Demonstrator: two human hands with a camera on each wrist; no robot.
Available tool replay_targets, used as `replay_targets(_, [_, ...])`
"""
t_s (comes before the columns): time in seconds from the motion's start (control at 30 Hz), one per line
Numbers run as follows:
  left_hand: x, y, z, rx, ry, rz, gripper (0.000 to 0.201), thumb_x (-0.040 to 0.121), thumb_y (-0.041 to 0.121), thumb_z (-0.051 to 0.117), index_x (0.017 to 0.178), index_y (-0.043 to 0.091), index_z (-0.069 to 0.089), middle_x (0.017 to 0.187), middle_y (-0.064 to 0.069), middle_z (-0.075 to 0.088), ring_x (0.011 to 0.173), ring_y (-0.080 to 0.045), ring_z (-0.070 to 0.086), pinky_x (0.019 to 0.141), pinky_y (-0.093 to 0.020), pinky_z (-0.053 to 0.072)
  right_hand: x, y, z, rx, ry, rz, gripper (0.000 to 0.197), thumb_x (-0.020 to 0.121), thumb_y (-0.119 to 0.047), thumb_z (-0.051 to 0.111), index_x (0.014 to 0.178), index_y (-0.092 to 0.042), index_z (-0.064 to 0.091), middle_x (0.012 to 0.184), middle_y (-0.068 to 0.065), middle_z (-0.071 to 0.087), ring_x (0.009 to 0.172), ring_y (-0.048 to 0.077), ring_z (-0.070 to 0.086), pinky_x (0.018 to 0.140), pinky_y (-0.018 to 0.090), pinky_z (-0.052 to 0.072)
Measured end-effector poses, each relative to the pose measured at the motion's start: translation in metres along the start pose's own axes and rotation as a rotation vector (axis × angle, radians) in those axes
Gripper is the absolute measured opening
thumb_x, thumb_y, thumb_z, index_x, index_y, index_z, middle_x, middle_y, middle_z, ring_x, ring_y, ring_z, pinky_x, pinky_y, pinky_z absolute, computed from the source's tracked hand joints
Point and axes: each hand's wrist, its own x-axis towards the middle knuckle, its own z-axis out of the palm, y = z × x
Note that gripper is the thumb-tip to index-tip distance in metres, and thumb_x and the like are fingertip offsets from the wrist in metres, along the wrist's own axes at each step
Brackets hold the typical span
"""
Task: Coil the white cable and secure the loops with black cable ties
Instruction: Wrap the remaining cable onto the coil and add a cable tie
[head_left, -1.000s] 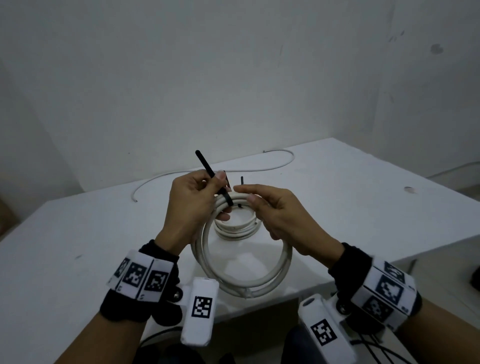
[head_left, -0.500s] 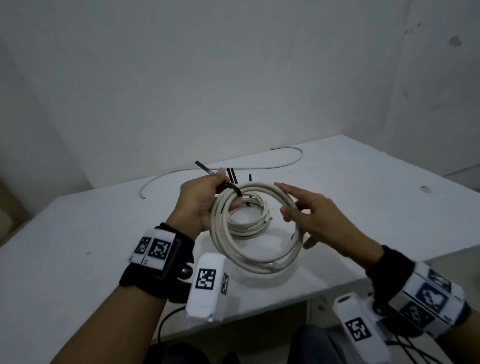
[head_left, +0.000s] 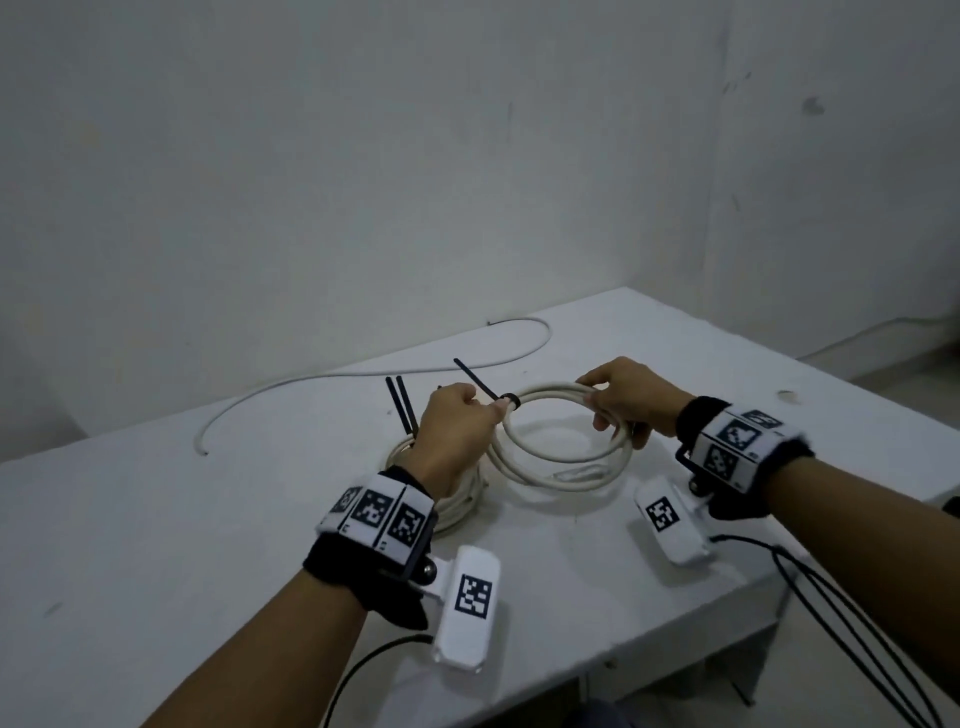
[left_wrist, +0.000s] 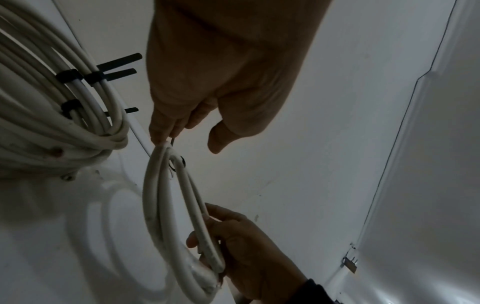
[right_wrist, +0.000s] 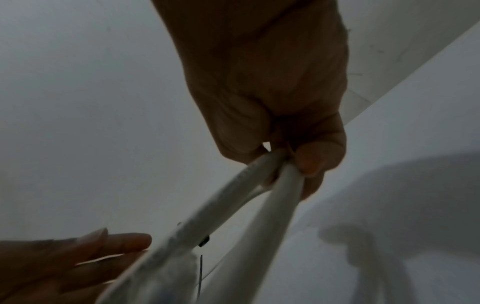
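Note:
A coil of white cable (head_left: 563, 470) hangs flat just above the white table (head_left: 156, 545). A black cable tie (head_left: 511, 400) circles its left side, and the tail (head_left: 475, 380) sticks up to the left. My left hand (head_left: 491, 410) pinches that tail right at the coil; in the left wrist view the left hand (left_wrist: 168, 139) holds a thin strip at the top of the coil (left_wrist: 155, 205). My right hand (head_left: 597, 410) grips the coil's right side. In the right wrist view the right hand (right_wrist: 285, 158) is curled round the cable strands (right_wrist: 259, 185).
A second tied coil (head_left: 457, 501) lies under my left wrist, with black tie tails (head_left: 400, 405) standing up; it shows large in the left wrist view as the second coil (left_wrist: 52, 123). A loose white cable (head_left: 363, 373) runs along the table's back. The table's front edge is near my forearms.
The coil went from upright in front of me to flat and lower, to the right. My right hand moved to grip its right side. My left hand kept the tie tail.

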Motion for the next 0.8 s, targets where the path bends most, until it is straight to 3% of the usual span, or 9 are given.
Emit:
replay_targets(0.07, [0.001,-0.001,-0.001,0.057,-0.02,0.048,0.012,0.087,0.02,0.067,0.082,0.022,0.055,0.094,-0.006,0.056,0.086,-0.02,0.052,0.083,-0.031,0.043,0.008,0.004,0.005,-0.009,-0.029,0.024,0.03,0.092,-0.01,0.047,0.119,-0.011,0.059,0.072,0.012,0.067,0.048,0.026,0.055,0.033,0.024,0.045])
replay_targets(0.1, [0.001,-0.002,-0.003,0.133,-0.048,0.067,0.018,0.087,0.02,0.068,0.103,0.016,0.062,0.108,-0.007,0.059,0.097,-0.021,0.055,0.09,-0.033,0.046,0.011,0.005,0.008,-0.023,-0.043,0.034,0.027,0.092,-0.01,0.048,0.116,-0.01,0.06,0.075,0.013,0.068,0.05,0.027,0.056,0.034,0.026,0.048])
replay_targets(0.17, [0.002,-0.004,-0.004,0.415,-0.158,0.126,0.051,0.083,0.018,0.07,0.131,0.013,0.054,0.134,-0.006,0.053,0.12,-0.019,0.051,0.1,-0.029,0.041,0.016,0.006,0.014,-0.087,-0.048,0.048,0.023,0.092,-0.01,0.048,0.111,-0.007,0.061,0.082,0.018,0.07,0.056,0.03,0.06,0.04,0.035,0.054])
replay_targets(0.23, [-0.002,-0.003,0.0,0.725,-0.293,0.219,0.065,0.078,0.015,0.074,0.138,0.016,0.047,0.145,-0.003,0.043,0.132,-0.02,0.041,0.103,-0.025,0.033,0.019,0.005,0.017,-0.153,-0.047,0.054,0.023,0.092,-0.011,0.049,0.111,-0.005,0.061,0.087,0.021,0.07,0.065,0.035,0.064,0.046,0.042,0.057])
replay_targets(0.3, [-0.003,-0.005,0.009,0.958,-0.428,0.297,0.074,0.076,0.015,0.075,0.142,0.018,0.041,0.149,-0.003,0.038,0.135,-0.022,0.036,0.111,-0.031,0.028,0.02,0.002,0.016,-0.199,-0.066,0.068,0.027,0.092,-0.015,0.053,0.117,-0.007,0.058,0.09,0.017,0.066,0.076,0.038,0.068,0.047,0.041,0.058])
replay_targets(0.4, [-0.001,-0.008,0.02,1.152,-0.518,0.341,0.067,0.079,0.009,0.068,0.141,0.018,0.043,0.143,-0.005,0.046,0.132,-0.025,0.04,0.11,-0.037,0.026,0.018,0.003,0.009,-0.286,-0.111,0.111,0.047,0.09,-0.02,0.06,0.134,-0.015,0.044,0.102,0.01,0.054,0.079,0.033,0.068,0.043,0.033,0.056])
replay_targets(0.5, [0.001,-0.012,0.028,1.189,-0.518,0.427,0.039,0.08,0.002,0.061,0.119,0.01,0.065,0.12,-0.013,0.063,0.116,-0.029,0.053,0.095,-0.038,0.047,0.014,0.009,-0.001,-0.31,-0.143,0.136,0.053,0.089,-0.025,0.062,0.137,-0.016,0.04,0.098,0.014,0.061,0.071,0.029,0.068,0.047,0.035,0.057])
replay_targets(0.63, [0.005,-0.016,0.033,1.319,-0.482,0.488,0.027,0.086,0.007,0.061,0.111,0.01,0.068,0.112,-0.017,0.064,0.103,-0.033,0.06,0.083,-0.037,0.048,0.011,0.013,-0.005,-0.308,-0.203,0.121,0.059,0.087,-0.029,0.065,0.138,-0.018,0.038,0.092,0.01,0.063,0.071,0.028,0.069,0.049,0.035,0.058])
replay_targets(0.8, [0.003,-0.019,0.034,1.429,-0.429,0.566,0.019,0.087,0.011,0.059,0.104,0.015,0.066,0.106,-0.011,0.066,0.105,-0.03,0.057,0.098,-0.039,0.035,0.01,0.015,0.004,-0.357,-0.179,0.079,0.054,0.09,-0.026,0.061,0.138,-0.014,0.037,0.08,0.009,0.062,0.06,0.024,0.066,0.049,0.031,0.057])
